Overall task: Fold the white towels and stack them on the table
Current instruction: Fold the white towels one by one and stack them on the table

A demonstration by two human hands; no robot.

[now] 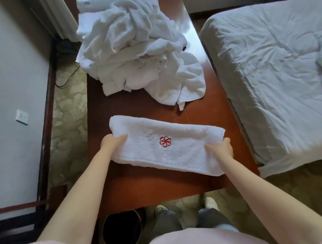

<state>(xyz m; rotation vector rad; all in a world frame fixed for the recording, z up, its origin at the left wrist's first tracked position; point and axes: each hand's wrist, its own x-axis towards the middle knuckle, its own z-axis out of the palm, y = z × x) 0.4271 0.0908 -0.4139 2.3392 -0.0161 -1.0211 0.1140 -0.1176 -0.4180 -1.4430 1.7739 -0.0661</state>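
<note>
A folded white towel (176,138) with a red pinwheel emblem lies as a long band across the near part of the reddish-brown table (145,187). My left hand (111,141) grips its left end, thumb on top and fingers tucked under. At the other end, my right hand (221,148) grips the towel the same way. Farther back on the table sits a rumpled pile of white towels (133,48), one of them trailing toward the folded towel.
A bed with a wrinkled white sheet (276,73) stands close along the table's right side. A grey wall with a socket (22,116) is on the left, over patterned carpet. A dark round bin (123,229) stands under the table's near edge, beside my feet.
</note>
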